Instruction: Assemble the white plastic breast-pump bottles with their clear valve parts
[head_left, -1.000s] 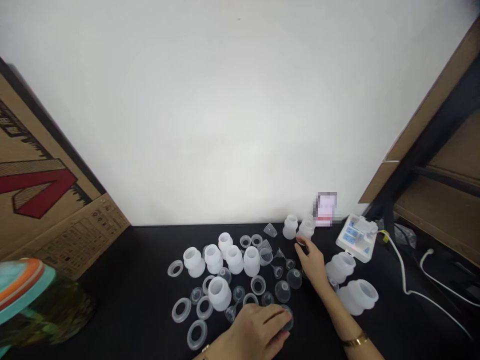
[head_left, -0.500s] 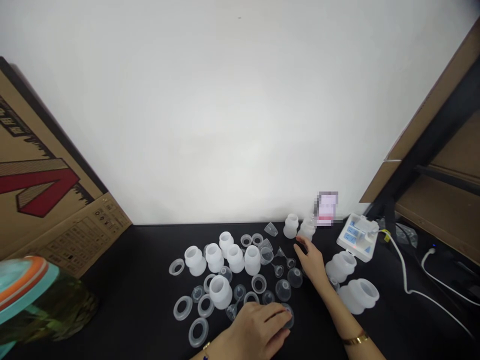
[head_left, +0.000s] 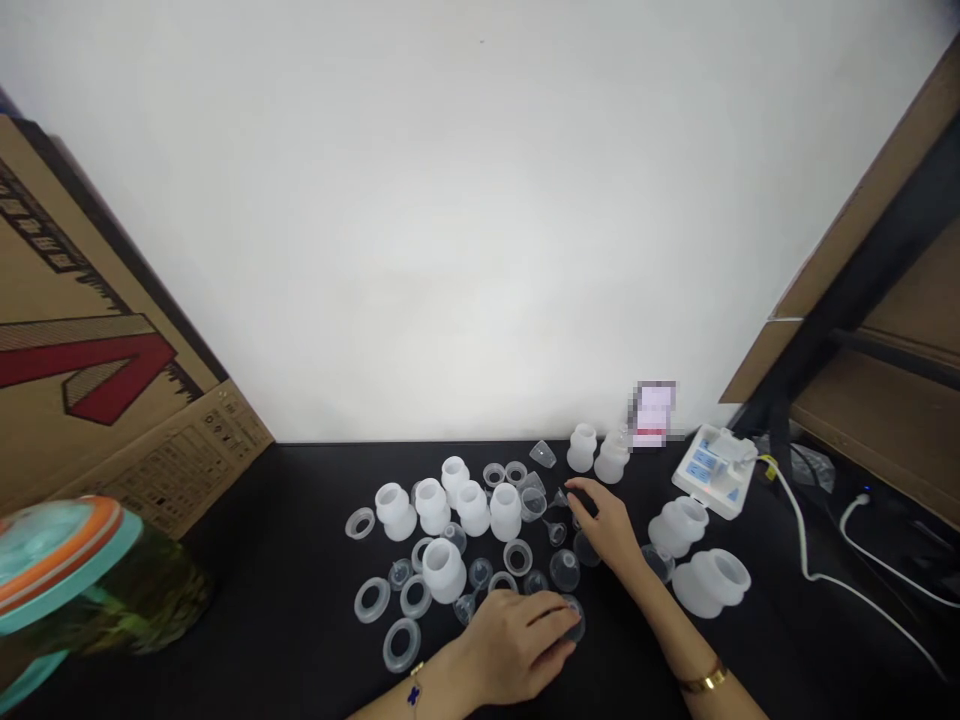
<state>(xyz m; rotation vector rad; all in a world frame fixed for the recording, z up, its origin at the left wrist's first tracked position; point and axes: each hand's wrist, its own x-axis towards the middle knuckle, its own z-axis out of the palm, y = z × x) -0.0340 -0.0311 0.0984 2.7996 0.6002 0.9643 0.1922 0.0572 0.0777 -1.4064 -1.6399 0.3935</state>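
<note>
My left hand (head_left: 525, 642) lies low in the middle, its fingers curled on a clear dome cap (head_left: 574, 620) at the fingertips. My right hand (head_left: 606, 522) reaches in from the right with thumb and index finger apart. A clear bottle nipple (head_left: 560, 498) is by its index fingertip, and another nipple (head_left: 556, 533) lies just left of the thumb. Part of a clear dome cap (head_left: 586, 548) shows beneath the right hand. Left of the hands stand several white bottles (head_left: 444, 572), among loose translucent rings (head_left: 402, 645) and more clear caps (head_left: 564, 570).
Two white bottles (head_left: 582, 448) stand at the back by a pixelated patch (head_left: 651, 415). On the right are two tilted bottles (head_left: 711, 583), a power strip (head_left: 716, 470) and a white cable (head_left: 804, 545). A lidded jar (head_left: 112, 575) and cardboard box (head_left: 120, 380) are on the left.
My right hand has moved left, away from the back bottles and over the nipples and caps. My left hand stays at the same dome cap. The view has shifted slightly.
</note>
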